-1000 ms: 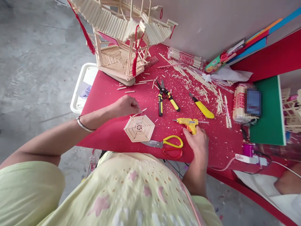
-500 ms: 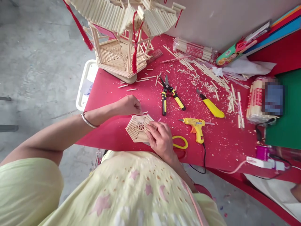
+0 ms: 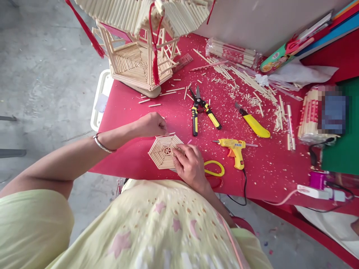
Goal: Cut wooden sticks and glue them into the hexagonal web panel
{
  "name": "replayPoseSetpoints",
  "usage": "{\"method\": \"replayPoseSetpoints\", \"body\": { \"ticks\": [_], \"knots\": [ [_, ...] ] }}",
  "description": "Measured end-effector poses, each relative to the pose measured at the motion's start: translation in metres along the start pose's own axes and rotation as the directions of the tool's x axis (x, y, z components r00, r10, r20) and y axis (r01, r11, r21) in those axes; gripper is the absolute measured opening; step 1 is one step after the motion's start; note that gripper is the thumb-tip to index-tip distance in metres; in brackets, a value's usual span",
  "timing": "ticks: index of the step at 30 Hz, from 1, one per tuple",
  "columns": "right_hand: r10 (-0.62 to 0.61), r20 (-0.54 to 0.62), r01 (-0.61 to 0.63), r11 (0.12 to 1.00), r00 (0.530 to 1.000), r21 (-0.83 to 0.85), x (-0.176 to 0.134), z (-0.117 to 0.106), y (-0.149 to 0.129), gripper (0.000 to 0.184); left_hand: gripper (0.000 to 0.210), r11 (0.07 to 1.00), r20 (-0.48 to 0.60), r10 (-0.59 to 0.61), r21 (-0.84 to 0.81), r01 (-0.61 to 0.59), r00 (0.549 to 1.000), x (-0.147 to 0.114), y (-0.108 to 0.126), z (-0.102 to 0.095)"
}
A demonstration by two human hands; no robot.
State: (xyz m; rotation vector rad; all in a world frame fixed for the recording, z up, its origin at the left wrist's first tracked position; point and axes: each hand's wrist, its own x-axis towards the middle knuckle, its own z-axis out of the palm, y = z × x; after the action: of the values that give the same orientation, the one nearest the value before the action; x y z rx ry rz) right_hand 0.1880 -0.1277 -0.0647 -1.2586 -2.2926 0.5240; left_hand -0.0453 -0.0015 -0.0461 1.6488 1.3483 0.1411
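Note:
A hexagonal panel of thin wooden sticks (image 3: 163,158), laid in rings around a small spoked centre, lies near the table's front edge. My right hand (image 3: 191,161) grips its right side, fingers bent over the top and thumb at the near side. At the panel's far edge is my left hand (image 3: 153,124), its fingers curled in a pinch pointing down; what they hold, if anything, is hidden. A short stick (image 3: 169,134) lies along that far edge beside the left fingertips. A yellow handle loop (image 3: 214,168) shows just right of my right wrist.
A stick pavilion (image 3: 134,65) with red tassels stands at the back left. Open pruning shears (image 3: 198,108), a yellow utility knife (image 3: 254,123) and a glue gun (image 3: 235,149) with a cord lie to the right. Stick scraps and bundled sticks (image 3: 231,52) cover the back.
The view has shifted slightly. Both hands keep nearly the same places on and beside the hexagonal panel; nothing was let go or picked up visibly.

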Motion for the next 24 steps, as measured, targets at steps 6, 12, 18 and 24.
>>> {"method": "replayPoseSetpoints", "body": {
  "ticks": [6, 12, 18, 24],
  "knots": [
    [0.001, -0.009, -0.001, 1.000, 1.000, -0.008, -0.0001, 0.0011, -0.0002, 0.030, 0.015, 0.999, 0.004, -0.025, -0.028, 0.025, 1.000, -0.0013, 0.0057, -0.0013],
    [0.010, -0.008, -0.010, 1.000, 1.000, -0.009, 0.0001, 0.0014, -0.0003, 0.029, 0.009, 1.000, 0.001, -0.009, 0.005, 0.009, 1.000, -0.0013, 0.0044, -0.0012],
    [0.005, -0.019, -0.005, 1.000, 1.000, -0.003, 0.0001, 0.0015, 0.0001, 0.027, 0.013, 0.999, 0.008, -0.038, 0.022, 0.037, 0.999, -0.0005, 0.0056, -0.0002],
    [-0.001, -0.020, 0.001, 1.000, 1.000, -0.001, 0.0005, 0.0010, -0.0001, 0.026, 0.010, 0.996, 0.028, -0.060, 0.060, 0.059, 0.998, -0.0014, 0.0101, -0.0026]
  ]
}}
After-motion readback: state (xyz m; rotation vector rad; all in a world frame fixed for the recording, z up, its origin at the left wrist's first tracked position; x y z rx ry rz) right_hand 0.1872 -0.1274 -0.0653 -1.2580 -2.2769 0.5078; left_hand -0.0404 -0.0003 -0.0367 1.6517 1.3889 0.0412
